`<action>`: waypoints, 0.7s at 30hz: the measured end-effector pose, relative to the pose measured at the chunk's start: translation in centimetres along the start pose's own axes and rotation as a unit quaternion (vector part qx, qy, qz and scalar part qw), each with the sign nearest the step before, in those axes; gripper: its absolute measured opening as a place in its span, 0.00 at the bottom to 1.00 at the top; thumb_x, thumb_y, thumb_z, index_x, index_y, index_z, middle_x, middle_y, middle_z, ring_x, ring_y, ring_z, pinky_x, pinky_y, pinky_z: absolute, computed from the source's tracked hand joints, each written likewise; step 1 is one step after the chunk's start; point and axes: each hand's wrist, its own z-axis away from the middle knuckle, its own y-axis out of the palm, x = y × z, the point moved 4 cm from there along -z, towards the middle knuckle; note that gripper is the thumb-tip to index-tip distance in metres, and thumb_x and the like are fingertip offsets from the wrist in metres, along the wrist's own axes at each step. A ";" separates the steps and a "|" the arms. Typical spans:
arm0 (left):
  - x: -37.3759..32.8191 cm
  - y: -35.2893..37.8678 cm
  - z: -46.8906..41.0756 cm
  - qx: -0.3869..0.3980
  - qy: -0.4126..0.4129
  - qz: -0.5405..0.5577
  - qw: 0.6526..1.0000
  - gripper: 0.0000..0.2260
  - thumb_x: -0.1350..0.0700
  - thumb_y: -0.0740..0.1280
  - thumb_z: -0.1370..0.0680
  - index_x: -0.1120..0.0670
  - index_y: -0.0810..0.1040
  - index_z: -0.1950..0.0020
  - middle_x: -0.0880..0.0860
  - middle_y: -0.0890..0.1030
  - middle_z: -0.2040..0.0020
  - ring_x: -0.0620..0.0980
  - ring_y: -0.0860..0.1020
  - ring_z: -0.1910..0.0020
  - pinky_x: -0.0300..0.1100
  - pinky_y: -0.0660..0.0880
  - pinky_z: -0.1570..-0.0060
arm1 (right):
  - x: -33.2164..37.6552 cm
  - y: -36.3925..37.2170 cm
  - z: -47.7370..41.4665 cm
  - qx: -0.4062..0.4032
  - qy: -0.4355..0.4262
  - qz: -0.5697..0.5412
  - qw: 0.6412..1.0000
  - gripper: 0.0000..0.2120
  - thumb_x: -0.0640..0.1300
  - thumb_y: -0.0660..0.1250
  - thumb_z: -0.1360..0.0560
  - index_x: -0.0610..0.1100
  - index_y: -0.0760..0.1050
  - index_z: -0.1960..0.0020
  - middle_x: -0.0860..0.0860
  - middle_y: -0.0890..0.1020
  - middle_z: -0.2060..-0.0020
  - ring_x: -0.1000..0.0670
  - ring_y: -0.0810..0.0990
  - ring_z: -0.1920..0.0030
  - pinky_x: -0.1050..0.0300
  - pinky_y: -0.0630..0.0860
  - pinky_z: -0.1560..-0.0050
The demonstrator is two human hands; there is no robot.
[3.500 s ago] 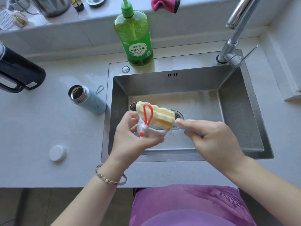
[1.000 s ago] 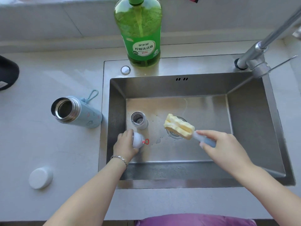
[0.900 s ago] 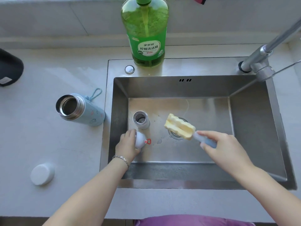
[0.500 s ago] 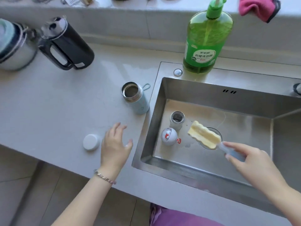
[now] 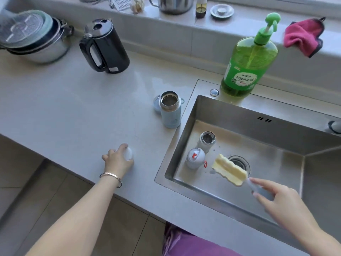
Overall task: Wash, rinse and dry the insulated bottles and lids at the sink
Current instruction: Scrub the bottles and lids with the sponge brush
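A person at a stainless kitchen sink (image 5: pixel 239 117) curls the fingers of the left hand (image 5: pixel 117 160) over a round white lid (image 5: pixel 129 153) that lies on the grey surface (image 5: pixel 73 108), well to the left of the basin. The right hand (image 5: pixel 282 202) grips the handle of a yellow sponge brush (image 5: pixel 229 169), its head held above the drain. Inside the basin a small steel bottle (image 5: pixel 207 141) stands open-mouthed just beside a grey lid (image 5: pixel 194 157) with red trim. A pale blue insulated bottle (image 5: pixel 170 113) stands uncapped on the surface, just beside the sink's left rim. A green dish soap bottle (image 5: pixel 247 71) stands behind the basin, a black kettle (image 5: pixel 105 47) farther left, and a pink cloth (image 5: pixel 302 37) on the ledge.
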 end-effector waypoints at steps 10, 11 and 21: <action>-13.7 -1.7 12.2 0.043 0.150 0.293 0.943 0.30 0.56 0.76 0.37 0.49 0.71 0.37 0.46 0.70 0.46 0.47 0.74 0.48 0.37 0.72 0.47 | -2.3 -1.6 1.4 -0.025 -0.005 -0.083 0.996 0.18 0.40 0.71 0.29 0.64 0.77 0.52 0.59 0.79 0.62 0.60 0.70 0.69 0.57 0.73 0.59; -15.2 -1.5 13.5 0.063 0.166 0.323 0.930 0.28 0.54 0.76 0.38 0.46 0.72 0.41 0.44 0.71 0.47 0.46 0.75 0.47 0.37 0.73 0.46 | -2.8 -2.1 1.6 -0.030 -0.003 -0.099 0.995 0.20 0.40 0.71 0.29 0.66 0.75 0.54 0.61 0.80 0.62 0.61 0.71 0.69 0.60 0.73 0.60; -23.1 0.9 19.2 0.316 0.114 0.585 0.738 0.36 0.56 0.75 0.45 0.58 0.72 0.38 0.58 0.79 0.45 0.51 0.79 0.48 0.37 0.77 0.53 | -3.3 -5.4 6.0 -0.094 -0.094 -0.307 0.942 0.21 0.35 0.72 0.31 0.62 0.78 0.55 0.75 0.79 0.60 0.72 0.76 0.52 0.80 0.67 0.54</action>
